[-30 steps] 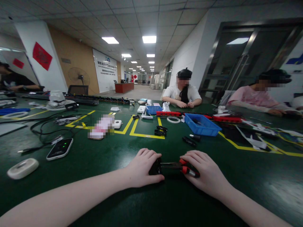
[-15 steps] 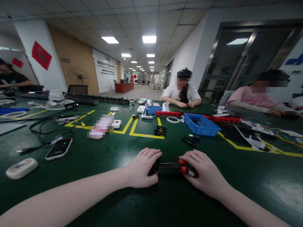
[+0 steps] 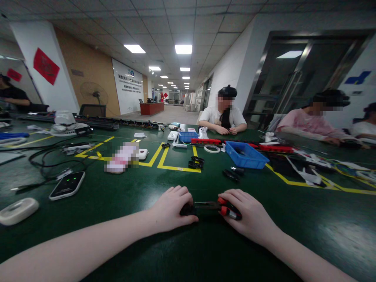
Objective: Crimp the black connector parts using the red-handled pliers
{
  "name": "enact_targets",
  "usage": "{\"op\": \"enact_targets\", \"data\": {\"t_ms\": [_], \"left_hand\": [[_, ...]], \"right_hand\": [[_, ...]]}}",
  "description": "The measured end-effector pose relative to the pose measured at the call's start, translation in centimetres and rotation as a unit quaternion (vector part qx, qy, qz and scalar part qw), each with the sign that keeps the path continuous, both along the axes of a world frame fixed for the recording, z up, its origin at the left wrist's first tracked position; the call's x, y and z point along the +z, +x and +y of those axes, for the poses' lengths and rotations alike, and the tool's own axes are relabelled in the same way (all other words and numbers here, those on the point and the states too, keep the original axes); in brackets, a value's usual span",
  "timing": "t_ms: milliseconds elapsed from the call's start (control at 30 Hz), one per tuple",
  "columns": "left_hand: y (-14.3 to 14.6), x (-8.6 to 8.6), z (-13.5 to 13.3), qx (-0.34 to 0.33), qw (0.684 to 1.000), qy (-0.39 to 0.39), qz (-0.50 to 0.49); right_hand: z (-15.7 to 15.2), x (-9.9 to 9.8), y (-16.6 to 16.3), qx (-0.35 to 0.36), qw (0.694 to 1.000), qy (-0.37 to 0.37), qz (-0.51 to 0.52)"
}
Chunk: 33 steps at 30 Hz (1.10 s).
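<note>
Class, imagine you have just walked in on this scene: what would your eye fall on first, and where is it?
Probably the red-handled pliers at the lower centre, held in the right hand, their tips pointing toward a small black part in the left hand. Next, the bright blue tray beyond the right hand, and the red paper on the pillar at upper left.

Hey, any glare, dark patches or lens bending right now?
Head view: glare whitens the green table at lower right, and ceiling lights look blown out; head view: the black part in the left hand is too dark for detail; head view: the doorway at right leans, apparently from wide-angle distortion.
</note>
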<state>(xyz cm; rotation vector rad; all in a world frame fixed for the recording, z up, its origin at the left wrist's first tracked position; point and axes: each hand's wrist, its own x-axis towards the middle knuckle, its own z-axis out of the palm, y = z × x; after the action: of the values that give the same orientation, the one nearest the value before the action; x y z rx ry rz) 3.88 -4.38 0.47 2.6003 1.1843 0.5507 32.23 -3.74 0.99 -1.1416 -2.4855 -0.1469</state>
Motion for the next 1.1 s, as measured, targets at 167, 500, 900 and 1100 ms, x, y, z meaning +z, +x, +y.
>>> {"op": "enact_targets", "data": {"t_ms": [167,500,900,1100], "left_hand": [[-0.11,-0.01,0.07,-0.014,0.999,-0.022,-0.019],[-0.14,0.29,-0.39,-0.036,0.999,-0.029,-0.011],[-0.32,-0.24,-0.05,-0.019,0.994,-0.074,-0.08],[-0.24,0.04,-0.42,-0.03,0.996,-0.071,-0.054]], "right_hand": [[-0.21,0.18,-0.18,-0.007,1.0,-0.019,-0.011],[-0.38,0.15,-0.33,0.007,1.0,-0.01,-0.008],[-0.38,0.29,-0.4,0.023,1.0,0.001,-0.006],[-0.51,0.39,-0.42,0.021,1.0,-0.015,-0.01]]}}
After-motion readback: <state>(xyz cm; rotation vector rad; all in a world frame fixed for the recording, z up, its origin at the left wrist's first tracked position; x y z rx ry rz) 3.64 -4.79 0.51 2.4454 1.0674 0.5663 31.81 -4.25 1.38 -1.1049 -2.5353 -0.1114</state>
